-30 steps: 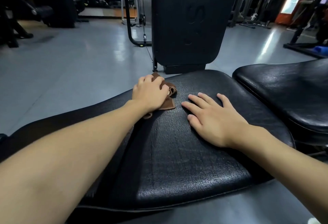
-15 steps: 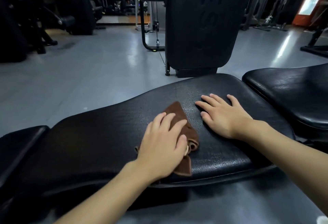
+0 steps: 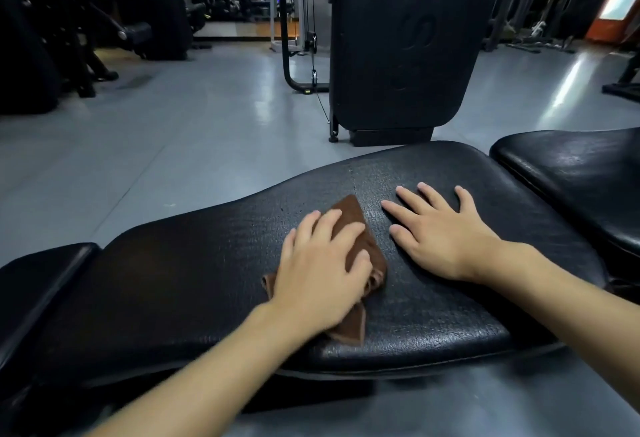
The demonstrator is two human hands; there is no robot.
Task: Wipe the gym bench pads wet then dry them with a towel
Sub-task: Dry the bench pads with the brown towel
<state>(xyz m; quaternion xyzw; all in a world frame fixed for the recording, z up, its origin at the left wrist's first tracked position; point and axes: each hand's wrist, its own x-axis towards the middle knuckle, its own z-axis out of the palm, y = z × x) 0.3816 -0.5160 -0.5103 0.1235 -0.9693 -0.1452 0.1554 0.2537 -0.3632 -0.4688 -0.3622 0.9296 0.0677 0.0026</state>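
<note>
Just changed (head view): the left hand [image 3: 322,274] had pulled the brown cloth [image 3: 349,215] from the far edge of the middle pad [image 3: 207,263] back toward its near edge within the last second, then barely shifted in the final half second.
Meaning for the task: probably one full stroke down the pad's centre strip was done; its left stretch, the right pad [image 3: 571,177] and the left pad [image 3: 34,281] likely remained.
Wet or dry pass: could not tell; the cloth's dampness did not show.
Left hand: released, fingers spread and nearly straight, pressing the cloth flat onto the pad.
Right hand [image 3: 440,239]: released, palm down on the same pad just beside the cloth, apart from it, where it had stayed.
Cloth: lay under the left hand, one corner poking out past the fingertips, another toward the near edge.
Beyond: a black machine tower [image 3: 398,56] stood on the grey floor [image 3: 138,142].
</note>
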